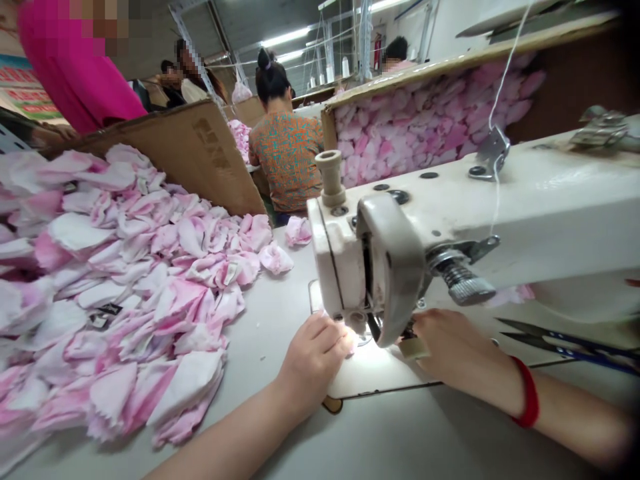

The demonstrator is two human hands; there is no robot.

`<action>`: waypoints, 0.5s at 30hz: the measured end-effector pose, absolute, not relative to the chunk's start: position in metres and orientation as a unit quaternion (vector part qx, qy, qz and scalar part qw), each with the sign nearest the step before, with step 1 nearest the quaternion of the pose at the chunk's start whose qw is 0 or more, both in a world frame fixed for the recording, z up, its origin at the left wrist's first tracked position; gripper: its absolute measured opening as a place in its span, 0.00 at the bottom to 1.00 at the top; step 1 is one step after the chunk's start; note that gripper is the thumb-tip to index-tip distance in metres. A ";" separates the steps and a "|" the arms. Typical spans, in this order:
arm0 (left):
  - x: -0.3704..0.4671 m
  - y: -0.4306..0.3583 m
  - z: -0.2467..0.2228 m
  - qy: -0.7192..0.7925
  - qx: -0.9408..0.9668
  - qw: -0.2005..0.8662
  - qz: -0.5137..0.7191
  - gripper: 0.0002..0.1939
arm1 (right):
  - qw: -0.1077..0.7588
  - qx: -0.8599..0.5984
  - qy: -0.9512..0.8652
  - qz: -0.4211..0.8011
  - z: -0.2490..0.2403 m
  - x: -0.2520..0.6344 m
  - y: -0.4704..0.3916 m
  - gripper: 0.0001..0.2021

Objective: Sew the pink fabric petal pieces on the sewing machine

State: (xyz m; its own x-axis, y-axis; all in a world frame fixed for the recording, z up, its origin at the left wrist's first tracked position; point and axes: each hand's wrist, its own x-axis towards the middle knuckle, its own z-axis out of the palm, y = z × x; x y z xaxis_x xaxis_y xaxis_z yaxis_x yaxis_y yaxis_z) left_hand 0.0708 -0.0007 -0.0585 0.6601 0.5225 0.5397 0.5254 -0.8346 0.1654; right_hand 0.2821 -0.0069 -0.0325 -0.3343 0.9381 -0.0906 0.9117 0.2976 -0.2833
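A white sewing machine (pixel 340 267) stands before me, its lamp lighting the plate under the needle. Left of the needle area, my left hand (pixel 315 357) is closed, its fingertips pinching a small pink cloth piece (pixel 352 343) that is mostly covered. My right hand (pixel 447 350), with a red band at the wrist, is on the other side of the machine head. Its bent fingers are partly hidden near the presser foot, beside a small beige block (pixel 415 348); what they hold cannot be made out. White thread (pixel 505 80) runs down to the machine.
A large heap of pink and white cloth pieces (pixel 125 287) covers the left side of the table. Thread snips (pixel 570 347) lie at the right. Cardboard (pixel 200 143) stands behind the heap; another carton (pixel 415 127) holds more pieces. A person (pixel 287 157) sits ahead, others beyond.
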 end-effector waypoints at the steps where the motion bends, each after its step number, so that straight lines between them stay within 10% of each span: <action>1: 0.072 0.000 -0.058 -0.296 -0.910 0.006 -0.289 0.06 | 0.040 -0.574 -0.804 0.151 -0.031 0.281 -0.007 0.13; 15: 0.076 -0.012 -0.049 -0.274 -0.929 0.163 -0.186 0.13 | 0.044 -0.578 -0.803 0.137 -0.021 0.280 -0.010 0.10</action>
